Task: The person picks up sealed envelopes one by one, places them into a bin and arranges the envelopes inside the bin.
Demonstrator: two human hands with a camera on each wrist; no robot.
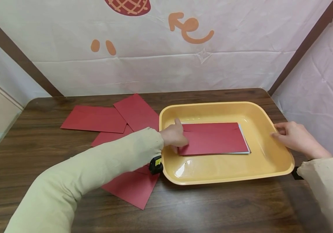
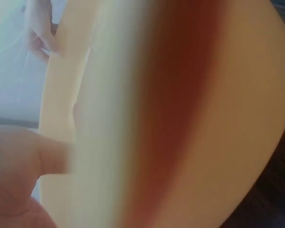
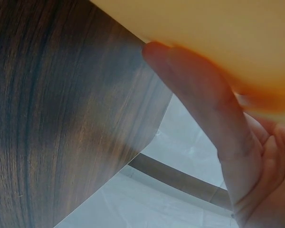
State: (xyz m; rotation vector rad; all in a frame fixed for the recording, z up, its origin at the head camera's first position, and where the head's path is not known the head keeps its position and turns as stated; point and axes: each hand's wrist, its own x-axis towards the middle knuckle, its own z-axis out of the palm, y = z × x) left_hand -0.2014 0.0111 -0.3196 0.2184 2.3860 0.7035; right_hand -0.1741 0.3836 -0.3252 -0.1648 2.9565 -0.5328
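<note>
The left hand [image 1: 173,135] part-hides the top red envelope [image 1: 216,139] beneath its fingers; beyond the right hand's fingers [image 3: 199,85], its wrist view crops the yellow tray [image 3: 228,28].

One digit of the left hand [image 2: 19,173] ends at a blurred pale band [image 2: 111,118]; a red band [image 2: 180,71] runs beside it, across the yellow tray [image 2: 244,104]. The right hand [image 2: 39,27] grips the tray's right rim; dark bench [image 2: 275,185] shows nearer.

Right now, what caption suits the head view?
Right hand gripping a yellow rectangular tray, left hand at the red-topped paper stack inside, loose red paper envelopes on the brown wooden table.
</note>
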